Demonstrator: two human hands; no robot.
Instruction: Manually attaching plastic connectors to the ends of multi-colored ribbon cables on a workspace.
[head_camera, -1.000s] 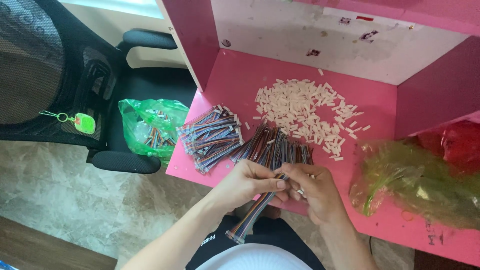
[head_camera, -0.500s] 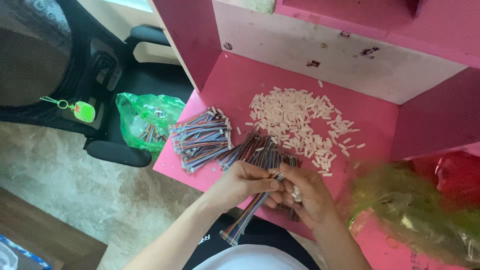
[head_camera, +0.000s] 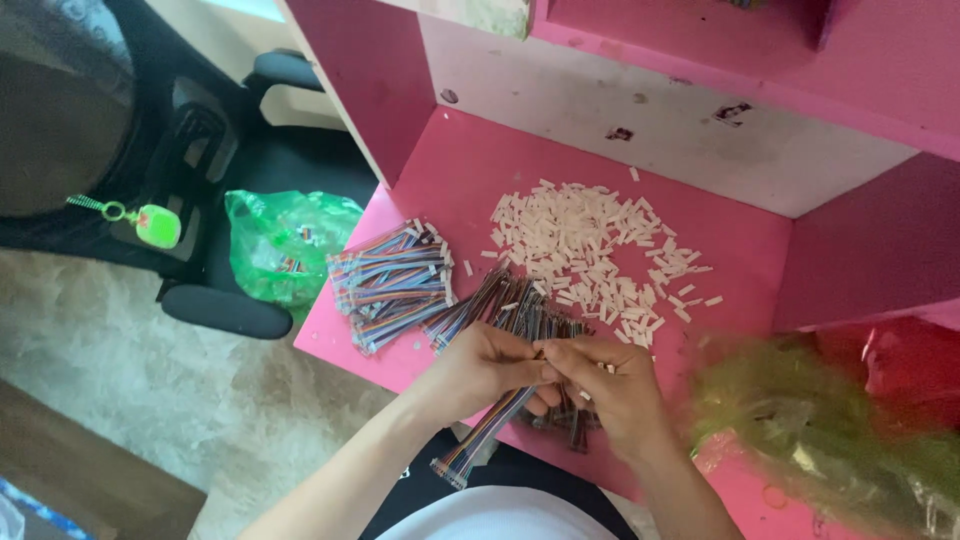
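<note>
My left hand (head_camera: 487, 366) pinches the upper end of a multicoloured ribbon cable (head_camera: 480, 440) that hangs down toward my lap. Fingertip to fingertip with it, my right hand (head_camera: 612, 390) grips the same cable end, and a small white piece shows by its fingers. Both hands hover over the front edge of a pink desk (head_camera: 470, 180). Just beyond them lies a loose heap of dark cables (head_camera: 520, 305). A tidier stack of coloured cables (head_camera: 390, 285) sits to the left. A spread of several small white connectors (head_camera: 590, 250) covers the desk's middle.
A green plastic bag (head_camera: 285, 245) holding more cables rests on a black office chair (head_camera: 190, 150) to the left. A crumpled green-yellow bag (head_camera: 830, 440) and a red bag (head_camera: 915, 365) lie at the right. Pink shelf walls (head_camera: 360, 80) enclose the desk. Beige floor lies below.
The camera has tilted, shifting the scene. Both hands stay together on the cable end, with the fingers working slightly.
</note>
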